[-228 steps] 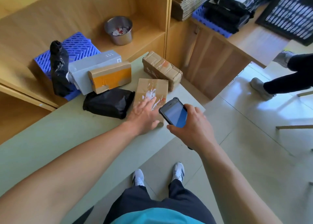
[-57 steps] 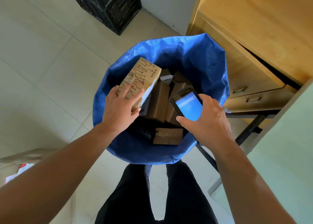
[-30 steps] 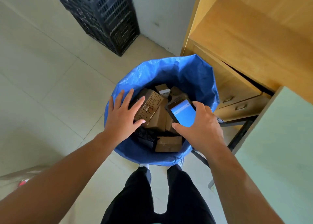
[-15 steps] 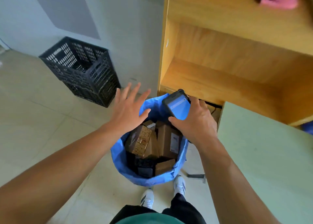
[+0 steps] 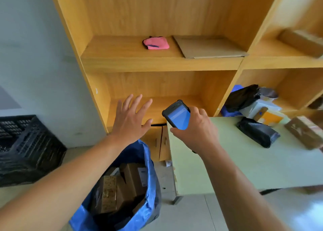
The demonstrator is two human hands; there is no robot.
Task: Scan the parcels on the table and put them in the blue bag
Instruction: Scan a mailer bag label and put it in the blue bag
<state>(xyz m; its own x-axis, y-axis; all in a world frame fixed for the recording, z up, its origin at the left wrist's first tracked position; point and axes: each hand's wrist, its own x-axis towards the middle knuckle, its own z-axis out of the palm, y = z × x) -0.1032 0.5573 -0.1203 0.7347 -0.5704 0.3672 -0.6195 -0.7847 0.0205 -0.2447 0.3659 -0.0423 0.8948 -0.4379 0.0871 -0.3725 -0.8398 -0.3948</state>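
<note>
Head-worn view, facing forward-down; table (image 5: 244, 162) near

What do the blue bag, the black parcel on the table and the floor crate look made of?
Blue bag: likely woven plastic, slight sheen, stiff crinkled folds. Black parcel: glossy plastic film, wrinkled, with highlights. Crate: probably rigid moulded plastic, matte lattice walls.

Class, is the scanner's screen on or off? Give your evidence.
On. The scanner, gripped in the right hand, shows a lit blue screen with a paler band near its top.
</note>
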